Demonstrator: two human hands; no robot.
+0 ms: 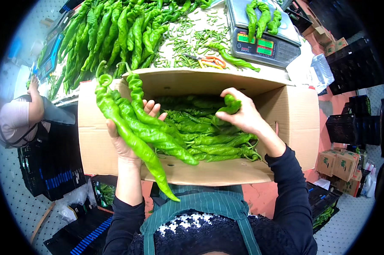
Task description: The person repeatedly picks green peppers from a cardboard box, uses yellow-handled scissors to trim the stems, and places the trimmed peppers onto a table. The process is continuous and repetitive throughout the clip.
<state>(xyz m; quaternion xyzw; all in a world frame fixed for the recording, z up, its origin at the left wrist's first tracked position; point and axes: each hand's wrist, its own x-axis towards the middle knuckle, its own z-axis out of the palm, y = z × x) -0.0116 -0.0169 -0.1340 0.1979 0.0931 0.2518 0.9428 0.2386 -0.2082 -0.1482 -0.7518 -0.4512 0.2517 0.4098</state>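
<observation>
An open cardboard box (pixel 192 172) stands before me, with many long green peppers (pixel 208 137) lying inside. Above its left part, my left hand (pixel 128 140) has its palm up and bears several long twisted green peppers (pixel 125 121), whose tips point down to the right. My right hand (pixel 243 111) is over the right part of the box, its thumb and fingers closed around a green pepper (pixel 231 105). Beyond the box, a big pile of green peppers (pixel 109 35) lies on the table at the left, and cut stems (pixel 185 38) are scattered in the middle.
A digital scale (pixel 265 47) holds several peppers at the back right. Orange-handled scissors (pixel 212 62) and one pepper (pixel 235 59) lie beyond the box. A person (pixel 23 114) is at another scale (pixel 50 60) on the left. Black crates (pixel 351 127) and cardboard boxes (pixel 345 164) stand at the right.
</observation>
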